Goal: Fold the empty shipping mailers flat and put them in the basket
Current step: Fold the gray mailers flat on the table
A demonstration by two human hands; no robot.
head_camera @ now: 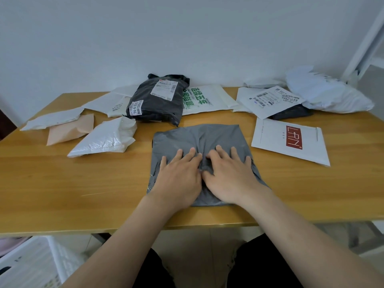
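Wooden counter (62, 183) against a pale wall carries a wrinkled, matte grey mailer (197, 138) near its front edge, where the left hand (178, 177) and right hand (230, 175) press it flat side by side, fingers (177, 158) straight and spread.

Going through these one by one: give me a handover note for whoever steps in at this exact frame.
Hands: left hand and right hand both lie flat, fingers straight, pressing the grey mailer onto the table.
Basket: white basket is below the table edge at the person's left; contents not visible.
Done: nothing seen stowed.
To do: finish the grey mailer, then the black mailer, crumpled white mailer, red-logo envelope and the others behind.
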